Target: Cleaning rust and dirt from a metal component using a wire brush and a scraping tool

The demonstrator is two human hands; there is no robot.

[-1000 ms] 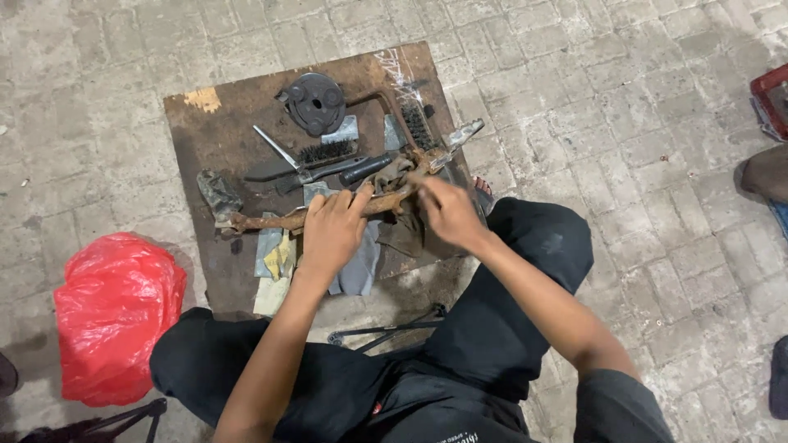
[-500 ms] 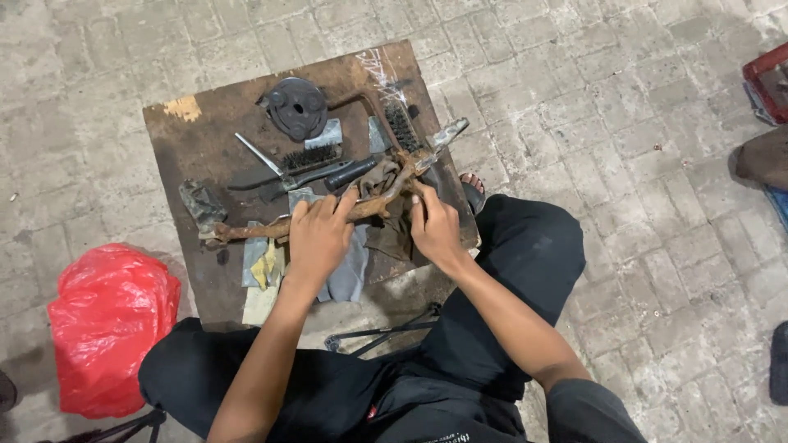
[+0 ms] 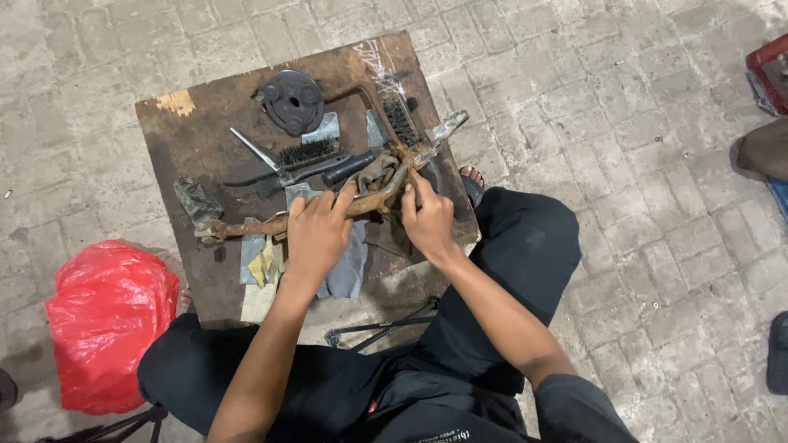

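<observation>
Rusty bar (image 3: 328, 215) lies lengthwise left-right, right end higher.

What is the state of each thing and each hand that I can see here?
Rusty metal part: lying across the board, gripped by both hands.
Left hand: closed over the part.
Right hand: pinching the part's far end.
Wire brush: lying flat, untouched.
Round black disc: lying flat.
Red plastic bag: on the ground, bulging.
Wooden board: stained, worn.

Red plastic bag (image 3: 111, 324), lower left
</observation>
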